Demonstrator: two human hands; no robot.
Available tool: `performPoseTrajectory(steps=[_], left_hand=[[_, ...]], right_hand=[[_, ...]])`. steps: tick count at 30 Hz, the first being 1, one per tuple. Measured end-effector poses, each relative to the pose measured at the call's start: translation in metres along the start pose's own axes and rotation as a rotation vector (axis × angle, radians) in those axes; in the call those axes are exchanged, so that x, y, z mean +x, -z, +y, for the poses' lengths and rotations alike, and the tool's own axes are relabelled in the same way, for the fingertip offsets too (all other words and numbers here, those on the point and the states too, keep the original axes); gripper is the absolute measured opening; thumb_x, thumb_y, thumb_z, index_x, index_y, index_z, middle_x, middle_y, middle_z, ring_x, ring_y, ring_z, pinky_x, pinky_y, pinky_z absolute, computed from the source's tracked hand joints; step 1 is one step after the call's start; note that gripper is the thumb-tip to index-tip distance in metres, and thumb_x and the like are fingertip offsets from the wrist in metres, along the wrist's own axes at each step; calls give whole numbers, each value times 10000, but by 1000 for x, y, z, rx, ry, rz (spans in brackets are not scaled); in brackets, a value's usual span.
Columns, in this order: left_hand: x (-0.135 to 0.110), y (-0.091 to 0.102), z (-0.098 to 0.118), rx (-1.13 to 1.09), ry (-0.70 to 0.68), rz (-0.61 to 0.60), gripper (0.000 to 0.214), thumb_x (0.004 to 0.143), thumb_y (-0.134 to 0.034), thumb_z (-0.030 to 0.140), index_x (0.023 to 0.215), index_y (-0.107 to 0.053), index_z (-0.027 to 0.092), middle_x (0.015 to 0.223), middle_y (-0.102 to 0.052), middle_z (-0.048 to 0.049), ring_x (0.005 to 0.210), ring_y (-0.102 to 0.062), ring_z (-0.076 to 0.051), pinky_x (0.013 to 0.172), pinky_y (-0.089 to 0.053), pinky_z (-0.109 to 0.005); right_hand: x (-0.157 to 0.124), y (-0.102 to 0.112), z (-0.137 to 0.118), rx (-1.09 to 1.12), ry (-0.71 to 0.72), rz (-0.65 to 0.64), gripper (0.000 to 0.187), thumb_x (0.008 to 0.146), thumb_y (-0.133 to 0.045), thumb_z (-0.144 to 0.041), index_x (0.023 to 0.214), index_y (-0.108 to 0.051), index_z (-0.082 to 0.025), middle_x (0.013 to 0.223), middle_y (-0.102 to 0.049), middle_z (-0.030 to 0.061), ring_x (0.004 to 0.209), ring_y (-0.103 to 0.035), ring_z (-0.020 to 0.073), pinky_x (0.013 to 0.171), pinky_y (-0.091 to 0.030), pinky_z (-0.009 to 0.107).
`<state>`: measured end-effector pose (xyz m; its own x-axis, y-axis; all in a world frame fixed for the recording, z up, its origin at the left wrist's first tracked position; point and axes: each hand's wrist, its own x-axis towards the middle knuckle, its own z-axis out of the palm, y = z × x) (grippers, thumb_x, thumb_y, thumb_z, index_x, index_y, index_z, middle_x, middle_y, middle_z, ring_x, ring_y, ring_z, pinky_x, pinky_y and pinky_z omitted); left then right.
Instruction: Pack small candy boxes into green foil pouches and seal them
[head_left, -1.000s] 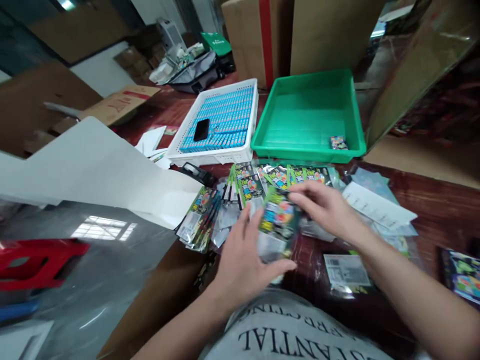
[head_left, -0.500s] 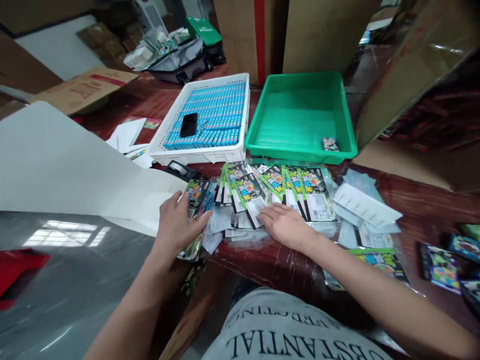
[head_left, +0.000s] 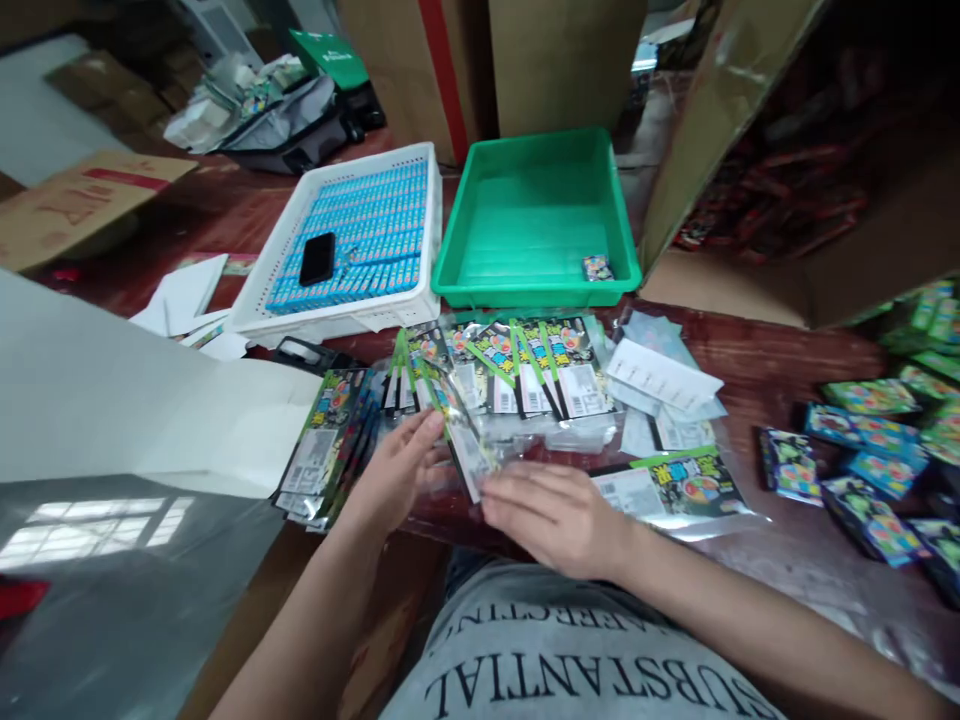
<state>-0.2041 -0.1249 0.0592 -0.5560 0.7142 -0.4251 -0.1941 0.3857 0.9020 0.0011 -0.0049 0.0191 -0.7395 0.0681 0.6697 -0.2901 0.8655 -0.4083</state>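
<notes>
My left hand and my right hand meet near the table's front edge. Between them is a card pack, black and green in a clear sleeve, tilted up off the table. The left fingers lie along its left side with the thumb under it. The right fingers close on the sleeve's lower end. Just behind, a fanned row of the same packs lies on the table. A stack of packs lies left of my left hand. One more pack lies flat to the right.
A green tray holding one small box stands behind the row. Left of it is a white tray of blue items with a black phone. White slips and small boxes lie right. A white board lies left.
My left hand left the stack at the left and came to the middle. My right hand drew back toward me. A pack now sits tilted between both hands. The view turned right.
</notes>
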Motion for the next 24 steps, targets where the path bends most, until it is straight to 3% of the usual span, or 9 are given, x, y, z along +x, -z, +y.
performPoseTrajectory(steps=[2, 4, 6, 8, 13, 16, 20, 22, 24], left_hand=[[8, -26, 7, -92, -55, -121, 540, 827, -779, 507, 1234, -629, 185, 1169, -752, -115, 954, -732, -233, 831, -584, -344], [15, -56, 10, -38, -141, -201, 467, 821, -801, 427, 1187, -647, 181, 1129, -762, -87, 976, -716, -217, 906, -556, -337], [20, -84, 9, 70, -227, -289, 398, 854, -764, 408, 1160, -664, 174, 1110, -765, -73, 991, -700, -215, 942, -534, -339], [22, -105, 6, 201, -308, -411, 348, 903, -698, 393, 1169, -676, 170, 1130, -758, -70, 1017, -682, -224, 958, -520, -351], [29, -131, -1, 529, -429, -629, 337, 969, -586, 379, 1231, -688, 193, 1066, -756, -40, 974, -676, -237, 901, -539, -359], [32, -144, -1, 608, -411, -700, 340, 961, -574, 391, 1203, -719, 202, 990, -767, -37, 936, -699, -265, 852, -573, -385], [23, -167, 6, 552, -255, -952, 389, 889, -671, 340, 1268, -722, 269, 1098, -783, -34, 1063, -722, -285, 954, -576, -429], [18, -179, 11, 492, -133, -1051, 571, 777, -796, 281, 1335, -676, 291, 1185, -768, -39, 1087, -726, -271, 970, -577, -421], [17, -191, 12, 459, -63, -1033, 600, 707, -857, 262, 1285, -695, 260, 1164, -776, -56, 1034, -741, -267, 913, -599, -405]], right_hand=[[-5, 16, -6, -16, 46, -143, 175, 1006, -597, -259, 1129, -715, -219, 1228, -756, 52, 1085, -726, 209, 1033, -595, 389], [-9, 34, -3, -33, -16, -210, 332, 1003, -602, -438, 1222, -673, -199, 1340, -694, 92, 1220, -660, 250, 1099, -544, 438], [-12, 54, 7, -83, -188, -138, 554, 983, -589, -542, 1401, -548, -180, 1479, -571, 156, 1371, -537, 294, 1157, -474, 511], [-16, 76, 19, -177, -402, 0, 605, 1007, -579, -459, 1511, -411, -170, 1511, -507, 196, 1415, -473, 308, 1160, -448, 553], [-32, 123, 28, -287, -666, 101, 313, 987, -629, -281, 1275, -586, -167, 1233, -644, 143, 1186, -599, 269, 1022, -526, 449], [-43, 149, 20, -244, -743, -89, 147, 977, -661, -318, 1010, -656, -175, 983, -696, 75, 950, -656, 221, 839, -539, 349], [-60, 184, 10, 6, -751, -475, 216, 987, -647, -353, 872, -687, -174, 852, -714, 42, 804, -680, 192, 742, -514, 313], [-72, 199, 7, 197, -680, -523, 143, 986, -651, -302, 946, -706, -176, 952, -737, 49, 900, -702, 188, 814, -531, 306], [-86, 206, 5, 301, -637, -430, 120, 993, -639, -291, 1013, -705, -193, 1110, -733, 64, 1057, -693, 195, 929, -532, 326]])
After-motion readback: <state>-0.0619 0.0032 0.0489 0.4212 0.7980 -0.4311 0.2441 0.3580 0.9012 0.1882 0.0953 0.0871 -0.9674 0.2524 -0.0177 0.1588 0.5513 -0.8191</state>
